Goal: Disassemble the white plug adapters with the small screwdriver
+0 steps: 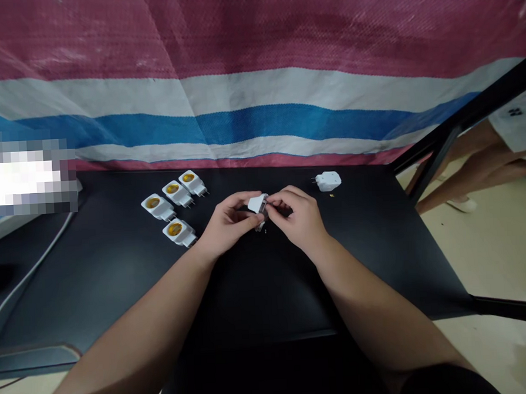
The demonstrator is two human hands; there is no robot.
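Between my two hands is a small white plastic piece [258, 204] with a darker part on its right side. My left hand [229, 222] grips the white piece between thumb and fingers. The fingers of my right hand [297, 213] are pinched at its right edge; what they hold there is too small to make out. Several white plug adapters with gold-coloured sockets [175, 230] lie left of my left hand. Another white plug piece [328, 181] rests right of my right hand, its pins facing left, with a tiny brass-coloured bit [332, 196] below it.
The black table [118, 287] carries a white cable [39, 258] on the left, near a blurred bright object. A striped sheet [241, 124] hangs behind. Black frame bars [461, 113] stand at the right, with a person's legs [473, 162] beyond them.
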